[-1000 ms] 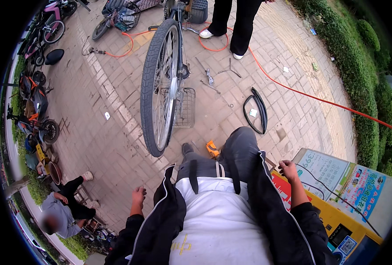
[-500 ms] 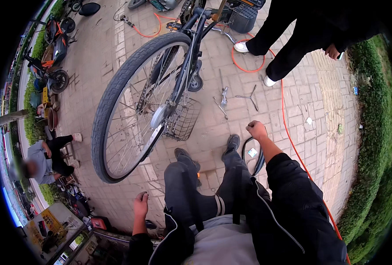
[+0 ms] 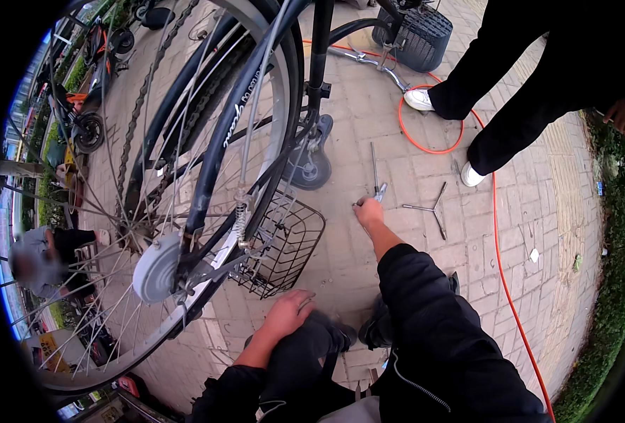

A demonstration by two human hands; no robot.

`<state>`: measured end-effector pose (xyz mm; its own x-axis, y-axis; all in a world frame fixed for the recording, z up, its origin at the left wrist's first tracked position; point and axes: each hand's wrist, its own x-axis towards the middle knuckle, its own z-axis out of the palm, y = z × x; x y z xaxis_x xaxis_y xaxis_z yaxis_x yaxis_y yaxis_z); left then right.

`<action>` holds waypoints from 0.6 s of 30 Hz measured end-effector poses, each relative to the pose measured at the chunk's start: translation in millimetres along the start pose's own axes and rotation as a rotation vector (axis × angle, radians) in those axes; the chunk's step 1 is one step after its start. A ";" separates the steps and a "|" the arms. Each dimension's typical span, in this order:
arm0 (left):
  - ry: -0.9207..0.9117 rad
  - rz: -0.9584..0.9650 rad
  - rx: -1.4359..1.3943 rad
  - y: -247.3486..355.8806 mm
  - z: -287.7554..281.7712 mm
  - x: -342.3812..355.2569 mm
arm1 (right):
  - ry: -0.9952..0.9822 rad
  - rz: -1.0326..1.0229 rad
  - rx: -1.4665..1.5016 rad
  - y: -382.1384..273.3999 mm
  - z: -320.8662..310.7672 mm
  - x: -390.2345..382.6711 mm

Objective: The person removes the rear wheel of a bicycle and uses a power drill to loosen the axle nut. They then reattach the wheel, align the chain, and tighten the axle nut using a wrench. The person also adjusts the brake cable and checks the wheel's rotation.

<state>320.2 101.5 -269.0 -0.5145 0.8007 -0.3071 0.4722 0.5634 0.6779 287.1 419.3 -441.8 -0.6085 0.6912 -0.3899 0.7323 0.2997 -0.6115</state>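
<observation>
My right hand (image 3: pixel 370 211) reaches down to the paving, its fingers closed together where a small spanner lay. Whatever they hold is hidden beneath them. Just beyond the fingertips lies a long thin metal tool (image 3: pixel 376 169) with a silvery end. To the right is a three-armed wrench (image 3: pixel 436 209). My left hand (image 3: pixel 290 312) rests on my left knee with its fingers laid out, holding nothing. A bicycle (image 3: pixel 213 148) looms close on the left, with a spoked wheel, a chain and a grey round hub cover (image 3: pixel 158 268). Beside it is a black wire basket (image 3: pixel 284 247).
A person in black trousers (image 3: pixel 460 74) stands at the far right, one white shoe by a looped orange hose (image 3: pixel 431 151). The hose runs down my right side. A hedge (image 3: pixel 612 282) borders the right. Someone sits (image 3: pixel 41 261) at the left, behind the spokes.
I have crouched and leaned forward, so the bicycle looks much nearer. My right hand has gone down to the tools on the paving. My left hand has come onto my knee.
</observation>
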 end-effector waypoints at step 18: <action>-0.027 -0.122 0.061 -29.6 24.3 -25.4 | 0.181 -0.353 -0.092 35.0 130.5 134.7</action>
<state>336.7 69.5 -297.5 -0.5519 0.7300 -0.4032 0.4503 0.6678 0.5926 190.8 437.1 -605.6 -0.7697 0.6375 -0.0343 0.5174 0.5913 -0.6186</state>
